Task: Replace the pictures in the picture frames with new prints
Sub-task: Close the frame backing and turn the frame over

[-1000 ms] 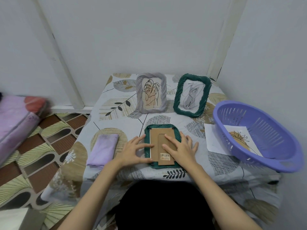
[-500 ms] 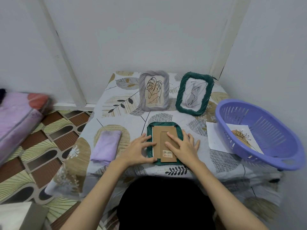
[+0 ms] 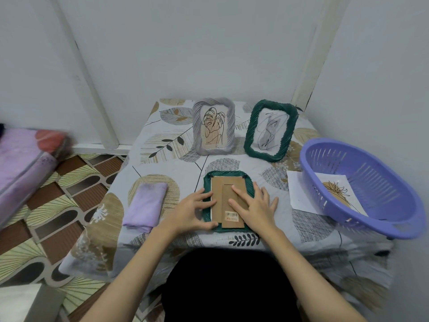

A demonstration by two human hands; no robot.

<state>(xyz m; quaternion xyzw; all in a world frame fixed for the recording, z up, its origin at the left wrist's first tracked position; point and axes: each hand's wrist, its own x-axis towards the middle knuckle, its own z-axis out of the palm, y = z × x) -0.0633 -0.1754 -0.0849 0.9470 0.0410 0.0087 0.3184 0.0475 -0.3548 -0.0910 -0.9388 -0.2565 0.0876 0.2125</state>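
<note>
two hands work on the dark green twisted-rim picture frame (image 3: 228, 176), which lies face down on the leaf-patterned tabletop (image 3: 176, 163), near the front edge. its brown cardboard back board (image 3: 226, 189) faces up, with a little barcode sticker near the bottom.

the frame looks light and stiff, and its bumpy rim should be easy to hold. the front may be glass or clear plastic, so it could break if it drops. the cardboard back looks thin and bendy. small dark clips sit at its top corners, so that looks like the best place to free it, and then lift it by an edge.

the left hand (image 3: 193, 210) rests on the frame's left side, fingers a little curled, thumb at the bottom corner of the board. the right hand (image 3: 253, 206) lies flat on the board with fingers straight and spread, pressing down. neither hand grips anything.

a purple plastic basket (image 3: 394, 219) with a new print (image 3: 341, 191) sits to the right.
</note>
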